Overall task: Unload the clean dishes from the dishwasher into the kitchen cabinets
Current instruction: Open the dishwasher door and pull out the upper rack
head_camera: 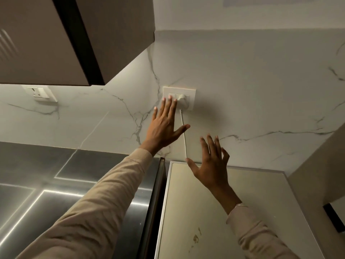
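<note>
My left hand is stretched out flat toward a white wall switch plate, its fingertips touching the switches on the plate's left side. A white plug sits in the plate's socket and its white cable hangs down the marble wall. My right hand hovers lower and to the right, fingers spread, holding nothing, above the flat white top of an appliance. No dishes are in view. Both arms wear beige sleeves.
A brown upper cabinet hangs at the top left. A second socket sits on the wall under it. A shiny steel counter lies at the left. A beige panel stands at the right.
</note>
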